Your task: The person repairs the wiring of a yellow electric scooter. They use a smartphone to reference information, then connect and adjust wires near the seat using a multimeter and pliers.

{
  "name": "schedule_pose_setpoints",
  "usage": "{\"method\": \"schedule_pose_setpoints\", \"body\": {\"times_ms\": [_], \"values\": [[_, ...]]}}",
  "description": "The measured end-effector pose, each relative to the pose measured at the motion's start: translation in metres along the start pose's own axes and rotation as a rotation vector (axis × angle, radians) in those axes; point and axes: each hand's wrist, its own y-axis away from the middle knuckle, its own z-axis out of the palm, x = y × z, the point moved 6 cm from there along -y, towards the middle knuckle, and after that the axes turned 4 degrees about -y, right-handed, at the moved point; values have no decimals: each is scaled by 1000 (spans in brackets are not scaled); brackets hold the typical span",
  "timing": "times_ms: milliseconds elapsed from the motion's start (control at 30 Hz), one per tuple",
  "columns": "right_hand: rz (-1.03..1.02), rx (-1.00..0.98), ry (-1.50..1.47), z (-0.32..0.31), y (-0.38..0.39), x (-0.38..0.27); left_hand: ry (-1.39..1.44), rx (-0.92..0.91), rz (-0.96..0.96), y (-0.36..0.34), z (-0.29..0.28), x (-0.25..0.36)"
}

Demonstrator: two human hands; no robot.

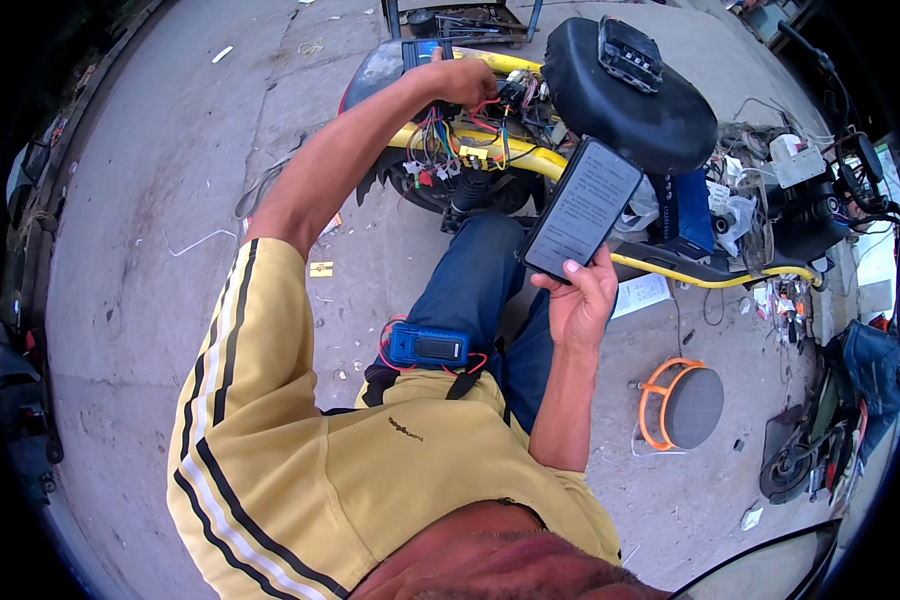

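My left hand (462, 82) reaches over the rear of a yellow-framed electric two-wheeler, beside a dark box (425, 54) and loose coloured wires (432, 135). Its fingers are curled near a black connector (511, 95) and red wires; what they grip, if anything, is hidden. In my right hand (582, 300) is a smartphone (585, 210), tilted, its screen lit with lines of text. The thumb lies over the phone's lower edge. A blue multimeter (428, 346) with red leads rests on my lap.
The black seat (630, 105) lies on the yellow frame (530, 157), with a black part (630, 55) on top. A blue box (688, 212) and clutter fill the footwell. An orange-framed round stool (692, 408) stands on the concrete at right. A paper sheet (642, 295) lies below the frame.
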Motion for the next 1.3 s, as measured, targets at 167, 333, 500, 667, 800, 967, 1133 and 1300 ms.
{"method": "schedule_pose_setpoints", "body": {"times_ms": [167, 333, 500, 667, 800, 967, 1133, 1300], "values": [[-2, 0, 18, -1, 0, 0, -52, 62, -13, -8, 6, -11], [-11, 20, 32, -3, 3, -4, -56, 311, -65, -9, -14, -12], [-15, 29, 29, -6, 4, -2, 78, 609, -89, -9, -40, -32], [-12, 43, 43, -6, 6, -1, 260, 791, -127, -21, -55, -58], [-15, 39, 49, -5, 6, -1, 603, 821, -141, -34, -52, -84], [-17, 39, 43, -6, 6, -2, 1105, 707, -164, -43, -43, -89], [-19, 39, 39, -9, 7, -1, 1307, 597, -210, -46, -39, -91], [-12, 44, 33, -10, 6, 1, 1246, 464, -193, -49, -39, -84]]}}
